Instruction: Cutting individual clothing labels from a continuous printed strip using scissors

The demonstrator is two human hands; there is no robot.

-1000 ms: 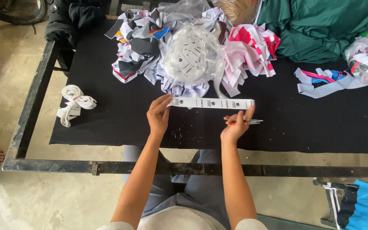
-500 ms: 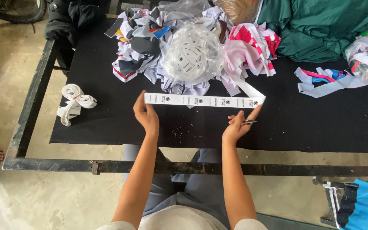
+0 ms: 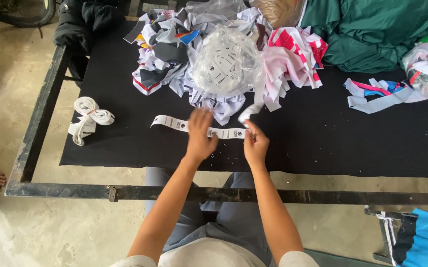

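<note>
- A white label strip (image 3: 174, 124) was laid flat on the black table cover (image 3: 323, 143), just below the heap of fabric scraps (image 3: 174, 59).
- The left hand (image 3: 200, 134) was pressed flat on the strip's middle, fingers spread.
- The right hand (image 3: 256, 146) was pinched on the strip's right end.
- A bundled white tape roll (image 3: 88, 116) was seen well apart, at left.

White label strip (image 3: 174, 123) with black print, black table cloth (image 3: 323, 143), green fabric (image 3: 372, 29)
</note>
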